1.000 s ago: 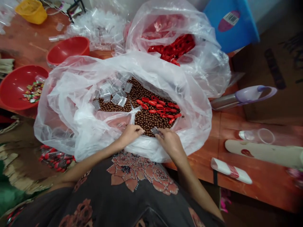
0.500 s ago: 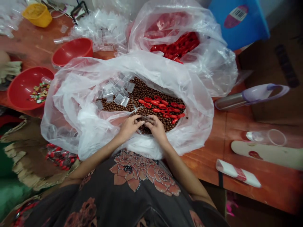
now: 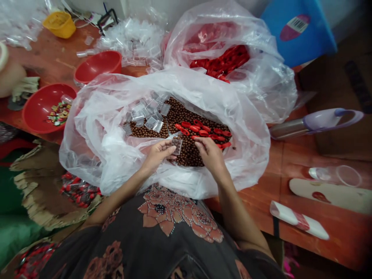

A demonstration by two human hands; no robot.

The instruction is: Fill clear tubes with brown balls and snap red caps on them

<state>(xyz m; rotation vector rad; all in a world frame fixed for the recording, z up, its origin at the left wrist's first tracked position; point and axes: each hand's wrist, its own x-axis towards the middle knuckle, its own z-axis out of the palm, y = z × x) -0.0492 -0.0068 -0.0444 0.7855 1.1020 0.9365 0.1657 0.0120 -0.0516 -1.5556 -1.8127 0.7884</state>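
My left hand (image 3: 159,155) holds a small clear plastic container (image 3: 176,147) between thumb and fingers, over a bed of small brown balls (image 3: 188,155). My right hand (image 3: 211,154) is closed in a pinch at the edge of the red caps, its fingertips on one red cap (image 3: 194,137). Several more red plastic caps (image 3: 204,133) lie on the balls just beyond it. To the left of these, a heap of clear containers (image 3: 145,112) rests on the balls. All this lies inside an open translucent plastic bag (image 3: 110,155).
Behind stands another plastic bag (image 3: 279,89) of red caps, beside a blue bin (image 3: 302,31). Red bowls (image 3: 31,112) and a yellow tub (image 3: 59,25) are at the left. A purple-handled flask (image 3: 290,127) lies at right. A torn cardboard box (image 3: 37,193) holds red-capped pieces.
My hands have parted. The left keeps the clear container, now showing plainly, while the right has moved right to the red caps. The whole view has shifted slightly.
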